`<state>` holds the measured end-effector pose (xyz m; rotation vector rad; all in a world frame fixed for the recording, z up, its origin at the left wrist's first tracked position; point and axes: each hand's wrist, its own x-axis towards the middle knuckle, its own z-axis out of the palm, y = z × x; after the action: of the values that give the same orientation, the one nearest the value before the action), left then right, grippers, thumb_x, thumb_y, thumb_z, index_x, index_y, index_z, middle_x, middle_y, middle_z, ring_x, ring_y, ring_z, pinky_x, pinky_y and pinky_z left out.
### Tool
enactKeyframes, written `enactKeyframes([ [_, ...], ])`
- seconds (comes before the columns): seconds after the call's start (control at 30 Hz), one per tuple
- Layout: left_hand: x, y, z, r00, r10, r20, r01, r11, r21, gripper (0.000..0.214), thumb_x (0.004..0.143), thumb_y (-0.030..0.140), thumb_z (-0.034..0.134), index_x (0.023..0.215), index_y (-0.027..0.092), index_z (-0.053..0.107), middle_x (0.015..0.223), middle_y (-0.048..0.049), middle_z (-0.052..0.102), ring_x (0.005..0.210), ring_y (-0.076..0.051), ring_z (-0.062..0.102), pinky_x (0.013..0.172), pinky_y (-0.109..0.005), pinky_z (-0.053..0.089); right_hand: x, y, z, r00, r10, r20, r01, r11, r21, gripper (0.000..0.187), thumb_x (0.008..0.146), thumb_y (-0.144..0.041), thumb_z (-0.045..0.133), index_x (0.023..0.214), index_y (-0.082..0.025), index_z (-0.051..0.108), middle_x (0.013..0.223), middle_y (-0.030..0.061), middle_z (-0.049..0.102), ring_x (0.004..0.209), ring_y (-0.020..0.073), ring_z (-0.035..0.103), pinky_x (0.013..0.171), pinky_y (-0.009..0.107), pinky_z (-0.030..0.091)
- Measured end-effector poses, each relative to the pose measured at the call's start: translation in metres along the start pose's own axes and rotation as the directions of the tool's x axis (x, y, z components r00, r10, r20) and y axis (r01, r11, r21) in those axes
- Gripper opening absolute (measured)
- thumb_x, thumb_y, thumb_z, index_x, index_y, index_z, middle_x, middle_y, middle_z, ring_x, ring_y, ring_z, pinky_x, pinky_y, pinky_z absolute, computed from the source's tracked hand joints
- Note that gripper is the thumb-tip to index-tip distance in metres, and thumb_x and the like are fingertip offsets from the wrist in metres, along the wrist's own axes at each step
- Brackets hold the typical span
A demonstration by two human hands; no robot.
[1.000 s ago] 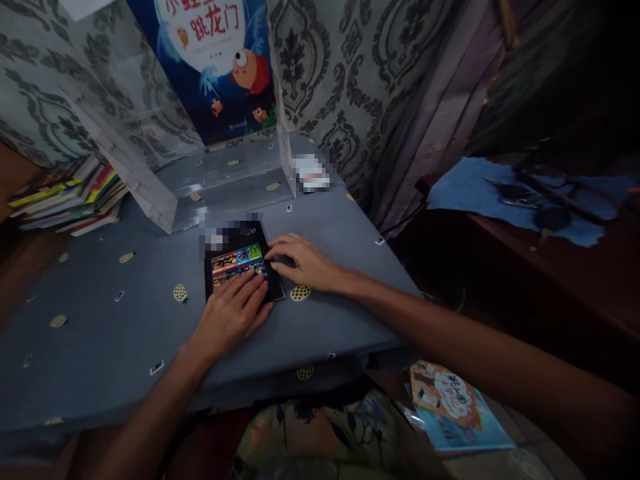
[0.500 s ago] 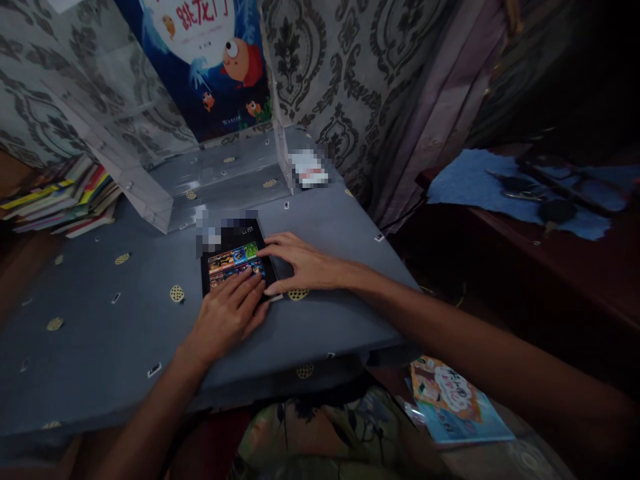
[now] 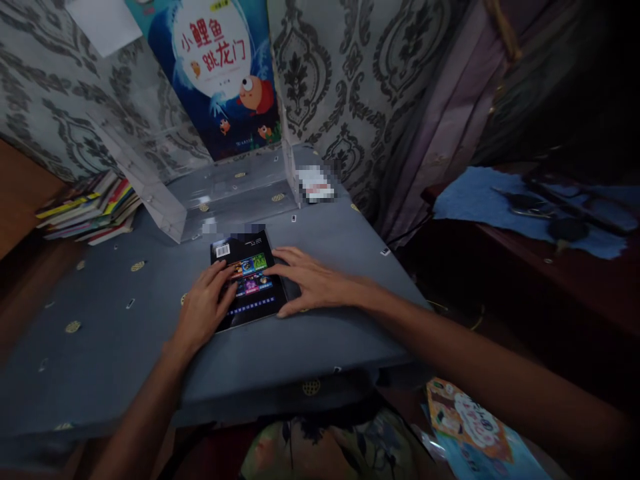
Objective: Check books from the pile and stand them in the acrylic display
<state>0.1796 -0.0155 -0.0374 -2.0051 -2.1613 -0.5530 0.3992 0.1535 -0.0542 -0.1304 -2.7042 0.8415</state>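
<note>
A black book [image 3: 255,308] lies flat on the cloth-covered table, its cover showing a barcode and rows of small coloured pictures. My left hand [image 3: 203,303] rests along the book's left side, fingers stretched over the cover and hiding part of the pictures. On the opposite side, my right hand [image 3: 313,280] lies at the right edge with thumb and fingers apart, fingertips touching the cover's margin. Neither hand is closed round the book.
A clear acrylic stand [image 3: 170,213] is behind the book, with a fish poster [image 3: 225,80] at the wall. Stacked books [image 3: 93,207] stand at left. A blue cloth [image 3: 480,197] with glasses lies on the right-hand table. Colourful books [image 3: 480,427] lie low at right.
My left hand has slid left across the book, uncovering its lower pictures and a line of text. My right hand stays at the right edge. The camera view has shifted slightly.
</note>
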Motion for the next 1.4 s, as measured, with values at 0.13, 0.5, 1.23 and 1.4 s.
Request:
enactKeyframes([
  [0.13,-0.004,-0.011,0.001,1.000,-0.025,0.019,0.025,1.000,0.015,0.044,0.103,0.046,0.040,0.130,0.019,0.062,0.141,-0.0130,0.061,0.129,-0.029,0.059,0.106,-0.051,0.051,-0.001,0.000,-0.004,0.999,-0.002,0.034,0.002,1.000,-0.020,0.079,0.074,-0.059,0.081,0.141,-0.025,0.056,0.156,0.0147,0.039,0.148,0.0352,0.027,0.116,0.059,0.034],
  [0.5,-0.002,0.021,-0.008,0.993,0.110,-0.044,-0.090,0.939,0.332,0.044,0.101,0.049,0.043,0.118,0.018,0.070,0.108,-0.0149,0.073,0.092,-0.031,0.067,0.081,-0.048,0.055,0.008,0.035,-0.025,0.985,0.078,-0.151,-0.104,0.980,-0.172,0.027,0.096,-0.021,0.060,0.122,-0.022,0.069,0.117,0.0102,0.070,0.115,0.0268,0.062,0.101,0.049,0.049],
  [1.23,0.025,-0.034,-0.001,0.959,0.124,0.253,-0.121,0.992,-0.031,0.053,0.103,0.051,0.036,0.147,0.025,0.048,0.156,-0.0131,0.046,0.145,-0.027,0.042,0.117,-0.055,0.033,0.010,-0.037,0.016,0.995,-0.083,0.047,0.091,0.979,-0.182,0.051,0.098,-0.039,0.058,0.146,-0.022,0.051,0.155,0.0131,0.047,0.151,0.0263,0.031,0.124,0.053,0.023],
  [1.4,0.046,-0.052,0.009,0.953,-0.015,0.303,0.014,1.000,0.006,0.063,0.102,0.057,0.029,0.152,0.022,0.041,0.163,-0.0155,0.032,0.152,-0.031,0.027,0.118,-0.061,0.028,0.013,-0.040,0.009,0.997,-0.070,0.045,0.077,0.981,-0.176,0.046,0.098,-0.041,0.059,0.137,-0.018,0.059,0.149,0.0153,0.053,0.145,0.0277,0.040,0.121,0.053,0.028],
])
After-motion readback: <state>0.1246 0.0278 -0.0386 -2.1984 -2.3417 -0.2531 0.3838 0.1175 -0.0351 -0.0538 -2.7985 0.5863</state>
